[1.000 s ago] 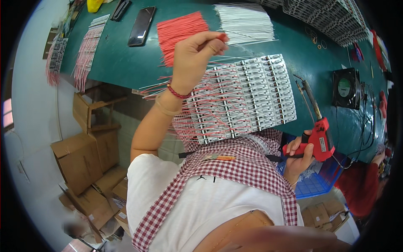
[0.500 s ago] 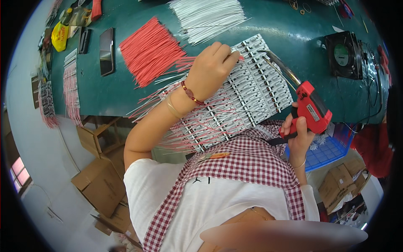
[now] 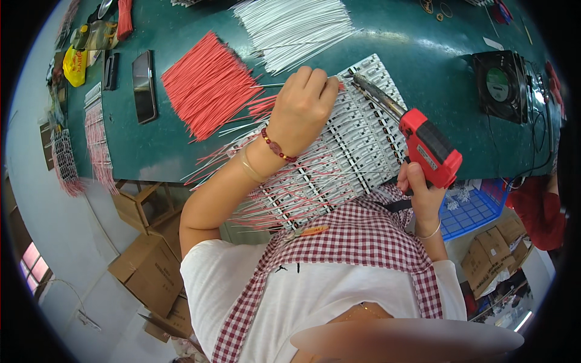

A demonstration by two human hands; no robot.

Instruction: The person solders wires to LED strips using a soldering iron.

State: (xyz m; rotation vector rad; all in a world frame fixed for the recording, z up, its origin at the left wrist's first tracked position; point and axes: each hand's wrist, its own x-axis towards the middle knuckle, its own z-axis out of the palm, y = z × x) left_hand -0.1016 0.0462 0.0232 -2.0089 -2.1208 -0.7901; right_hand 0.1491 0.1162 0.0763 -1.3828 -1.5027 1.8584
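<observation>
A panel of small white circuit boards (image 3: pixel 357 142) lies tilted across the table's front edge, with red and white wires fanning from its left part. My left hand (image 3: pixel 305 103) is over the panel's upper part, fingers closed in a pinch. A short bit of red wire (image 3: pixel 341 86) shows at its fingertips, and more red wires (image 3: pixel 261 106) stick out behind the hand. My right hand (image 3: pixel 423 190) grips a red and black soldering gun (image 3: pixel 431 148). Its tip reaches the boards just right of my left fingertips; whether it touches one I cannot tell.
A stack of red wires (image 3: pixel 209 85) and a stack of white wires (image 3: pixel 293 30) lie behind the panel. A phone (image 3: pixel 144 86) and wired boards (image 3: pixel 98 130) are at left. A black fan (image 3: pixel 499 85) stands at right, above a blue basket (image 3: pixel 472 212). Cardboard boxes (image 3: pixel 148 272) are below.
The soldering gun in my right hand has moved left, its tip now nearer my left fingertips. My left hand keeps its pinch and has barely shifted. The whole view has shifted slightly.
</observation>
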